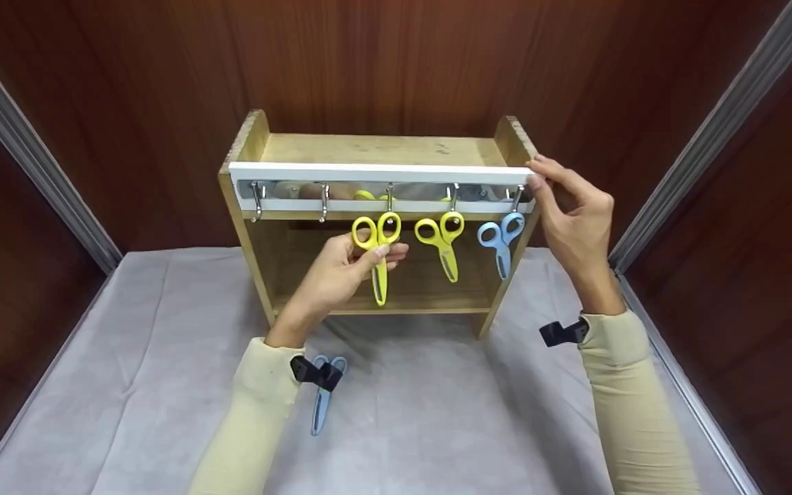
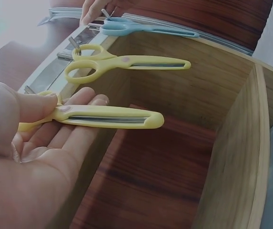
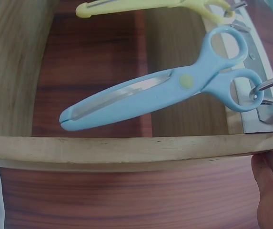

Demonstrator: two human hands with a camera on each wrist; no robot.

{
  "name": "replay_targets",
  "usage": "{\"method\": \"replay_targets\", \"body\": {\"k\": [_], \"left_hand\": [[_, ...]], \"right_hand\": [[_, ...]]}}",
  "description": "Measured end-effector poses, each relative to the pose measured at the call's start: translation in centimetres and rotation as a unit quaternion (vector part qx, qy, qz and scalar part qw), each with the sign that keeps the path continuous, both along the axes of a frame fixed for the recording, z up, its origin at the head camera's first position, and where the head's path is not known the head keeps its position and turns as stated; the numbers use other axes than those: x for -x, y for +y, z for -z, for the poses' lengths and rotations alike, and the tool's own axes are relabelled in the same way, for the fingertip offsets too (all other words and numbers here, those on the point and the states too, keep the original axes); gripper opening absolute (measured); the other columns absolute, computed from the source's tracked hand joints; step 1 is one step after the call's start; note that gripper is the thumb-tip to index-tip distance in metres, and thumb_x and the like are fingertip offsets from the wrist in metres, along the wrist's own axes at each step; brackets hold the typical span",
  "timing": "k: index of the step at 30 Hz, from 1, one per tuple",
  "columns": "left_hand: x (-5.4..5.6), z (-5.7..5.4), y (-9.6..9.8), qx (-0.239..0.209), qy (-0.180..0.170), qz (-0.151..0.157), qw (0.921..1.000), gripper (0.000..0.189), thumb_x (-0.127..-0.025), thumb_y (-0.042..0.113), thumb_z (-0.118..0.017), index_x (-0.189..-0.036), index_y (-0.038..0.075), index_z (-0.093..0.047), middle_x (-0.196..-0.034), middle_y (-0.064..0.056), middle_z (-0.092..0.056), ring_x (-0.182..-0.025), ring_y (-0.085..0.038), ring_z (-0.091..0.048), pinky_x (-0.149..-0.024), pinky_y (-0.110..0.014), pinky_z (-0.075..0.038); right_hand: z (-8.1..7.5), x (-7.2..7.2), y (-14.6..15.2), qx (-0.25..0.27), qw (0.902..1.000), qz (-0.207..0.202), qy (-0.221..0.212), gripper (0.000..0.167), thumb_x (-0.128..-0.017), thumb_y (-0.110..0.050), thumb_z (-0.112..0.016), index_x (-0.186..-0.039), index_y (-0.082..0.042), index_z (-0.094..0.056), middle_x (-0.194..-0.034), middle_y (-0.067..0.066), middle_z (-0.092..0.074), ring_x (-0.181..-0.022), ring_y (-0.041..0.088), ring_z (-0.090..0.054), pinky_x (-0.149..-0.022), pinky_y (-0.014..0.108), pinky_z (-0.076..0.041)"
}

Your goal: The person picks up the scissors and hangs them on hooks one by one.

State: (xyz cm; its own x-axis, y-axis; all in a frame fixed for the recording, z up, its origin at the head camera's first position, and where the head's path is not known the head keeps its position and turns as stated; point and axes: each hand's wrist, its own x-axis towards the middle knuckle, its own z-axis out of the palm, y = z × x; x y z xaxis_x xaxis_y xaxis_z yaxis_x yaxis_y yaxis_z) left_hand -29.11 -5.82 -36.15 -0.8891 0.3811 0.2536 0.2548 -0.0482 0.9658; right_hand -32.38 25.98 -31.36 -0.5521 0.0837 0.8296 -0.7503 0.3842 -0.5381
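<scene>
My left hand [image 1: 331,275] pinches yellow scissors [image 2: 112,117] between thumb and fingers, just below the handle loops, blades pointing down. One loop overlaps the middle hook [image 1: 390,196] of a white-framed hook rail [image 1: 368,168]. To the right, a second pair of yellow scissors [image 1: 447,251] hangs by one loop, and blue scissors [image 3: 131,98] hang from the rightmost hook [image 3: 267,85]. My right hand [image 1: 578,220] grips the wooden shelf's [image 1: 382,148] top right corner, thumb at the rail's end.
Another pair of blue scissors [image 1: 321,409] lies on the grey cloth [image 1: 423,412], near my left wrist and partly behind its black camera mount [image 1: 317,372]. The rail's two left hooks [image 1: 324,201] carry nothing. Dark wood panels [image 1: 382,62] stand behind and on both sides.
</scene>
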Motion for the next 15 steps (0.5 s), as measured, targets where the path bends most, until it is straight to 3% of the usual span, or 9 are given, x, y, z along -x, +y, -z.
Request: {"method": "replay_targets", "body": {"k": [5, 15], "left_hand": [[0.00, -0.06, -0.25, 0.007, -0.016, -0.006, 0.9998, 0.028, -0.110, 0.006, -0.051, -0.131, -0.011, -0.059, -0.135, -0.029, -0.068, -0.134, -0.036, -0.065, -0.116, -0.038, -0.053], [-0.23, 0.29, -0.72, 0.051, -0.021, -0.024, 0.9982, 0.031, -0.107, 0.010, -0.059, -0.134, -0.004, -0.062, -0.135, -0.021, -0.071, -0.129, -0.033, -0.069, -0.115, -0.039, -0.054]], "right_hand": [[-0.08, -0.01, -0.08, -0.002, 1.0000, 0.005, -0.001, 0.020, -0.099, -0.007, -0.072, -0.117, -0.006, -0.081, -0.123, 0.020, -0.077, -0.125, 0.017, -0.072, -0.108, 0.024, -0.057], [0.00, -0.06, -0.12, 0.004, 1.0000, 0.002, 0.002, 0.020, -0.099, -0.007, -0.072, -0.116, -0.006, -0.081, -0.123, 0.020, -0.077, -0.124, 0.017, -0.072, -0.108, 0.025, -0.057]]}}
